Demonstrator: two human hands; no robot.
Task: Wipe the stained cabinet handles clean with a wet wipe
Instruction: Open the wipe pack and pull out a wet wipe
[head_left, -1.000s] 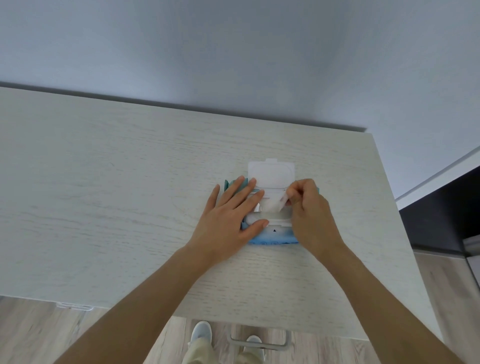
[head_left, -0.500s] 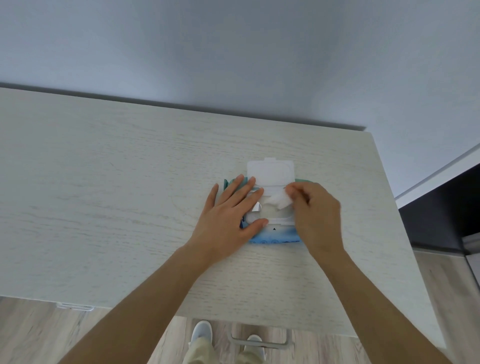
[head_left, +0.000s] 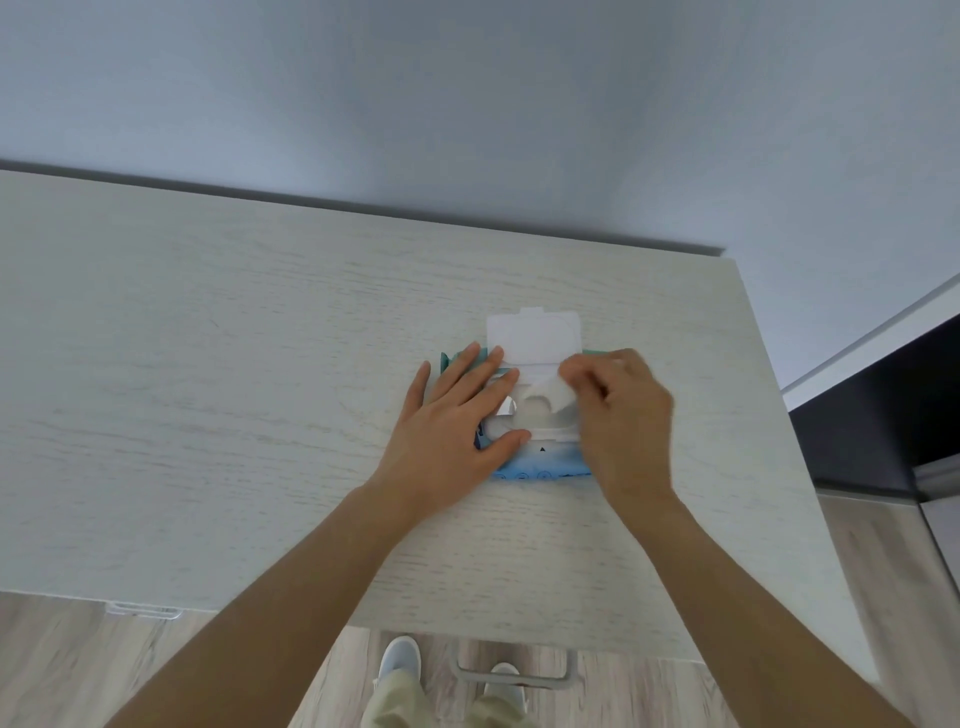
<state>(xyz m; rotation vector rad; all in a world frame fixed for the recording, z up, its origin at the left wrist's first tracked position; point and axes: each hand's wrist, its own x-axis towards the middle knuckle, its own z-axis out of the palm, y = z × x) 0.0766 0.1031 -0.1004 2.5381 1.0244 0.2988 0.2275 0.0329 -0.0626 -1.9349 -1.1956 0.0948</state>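
Pack (head_left: 540, 462) of wipes, lid (head_left: 534, 338) flipped back, on worktop (head_left: 208, 364). Left hand (head_left: 457, 421) flat, fingers straight, pressing pack down. Right hand (head_left: 618, 415) just beside it, pinching wipe (head_left: 553, 391) at the opening, partly drawn. Handle (head_left: 514, 675) below worktop edge, nearer the person than both hands: not yet wiped.

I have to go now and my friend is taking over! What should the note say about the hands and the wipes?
Left hand: flat, fingers straight, pressing the wipe pack down on the cabinet top.
Right hand: pinching the corner of a wet wipe at the pack's opening.
Done: the pack's lid is flipped open.
Left: pull the wipe fully out, then wipe the handles; one handle shows below the front edge, another to the left.
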